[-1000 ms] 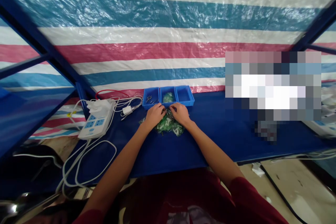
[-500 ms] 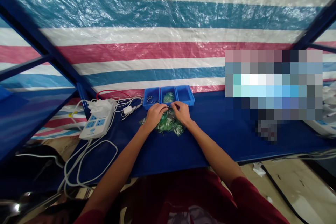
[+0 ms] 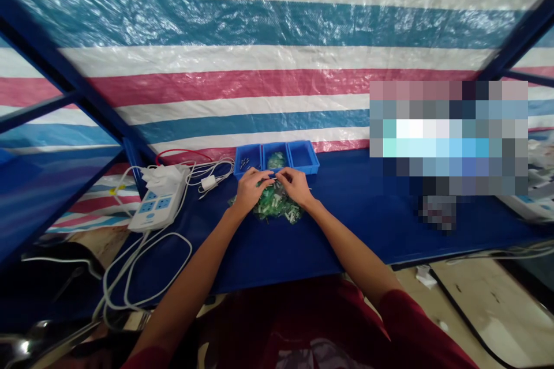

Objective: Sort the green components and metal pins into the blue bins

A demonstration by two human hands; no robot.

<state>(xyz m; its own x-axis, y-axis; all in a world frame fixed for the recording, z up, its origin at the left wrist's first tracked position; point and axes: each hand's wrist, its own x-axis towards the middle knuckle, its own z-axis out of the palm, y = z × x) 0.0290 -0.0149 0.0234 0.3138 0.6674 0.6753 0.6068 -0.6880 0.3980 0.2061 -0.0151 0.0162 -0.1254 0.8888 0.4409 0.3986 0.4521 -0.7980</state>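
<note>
My left hand (image 3: 250, 190) and my right hand (image 3: 296, 187) are close together, fingertips nearly meeting. Both are closed in a pinch around something small and thin, too small to name. Beneath them lies a pile of green and clear plastic packets (image 3: 277, 203), some with small white pieces inside. Right behind the fingers stands a row of blue bins. Small dark metal-looking pieces lie in the left bin (image 3: 248, 160), greenish clear packets (image 3: 277, 160) fill part of the middle one, and the right bin (image 3: 302, 155) shows its bare floor.
A white power strip (image 3: 156, 204) with plugged-in adapters stands at the left, and white cables (image 3: 142, 271) loop over the table edge. A small white charger (image 3: 208, 183) lies beside the bins. Striped sheeting (image 3: 259, 86) hangs behind the blue table (image 3: 363, 213). The right side is partly pixelated.
The fingers of my left hand have spread a little, and my right hand has shifted slightly left. The whole view has moved slightly. Pile and bins stay in place.
</note>
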